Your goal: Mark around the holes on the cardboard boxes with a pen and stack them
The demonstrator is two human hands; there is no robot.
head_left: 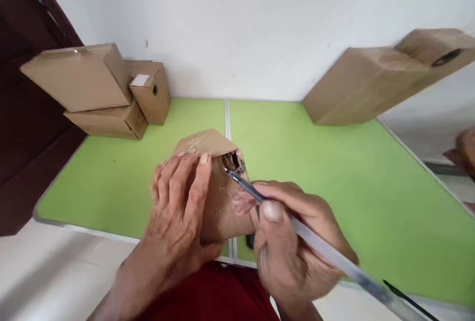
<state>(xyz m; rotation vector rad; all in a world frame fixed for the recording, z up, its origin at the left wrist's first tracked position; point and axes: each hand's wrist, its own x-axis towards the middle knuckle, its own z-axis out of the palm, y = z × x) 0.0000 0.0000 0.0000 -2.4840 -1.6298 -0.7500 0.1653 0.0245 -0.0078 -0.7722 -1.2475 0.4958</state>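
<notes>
A small brown cardboard box [218,202] is tilted in front of me, over the near part of the green table. My left hand [178,197] grips it from the left, fingers over its top edge and thumb low on the near face. Dark torn material shows in a ragged opening [233,161] at the box's upper right corner. Between the thumb and fingers of my right hand [293,237] is a pen [326,249] with a clear barrel. Its tip points up and left, close to the opening; whether it touches the cardboard I cannot tell.
Cardboard boxes [81,81] are stacked at the back left of the green table [297,153]. More large boxes [371,83] stand at the back right by the white wall. A small black object [250,241] lies partly hidden below the held box. Part of a person [465,153] shows at the right edge.
</notes>
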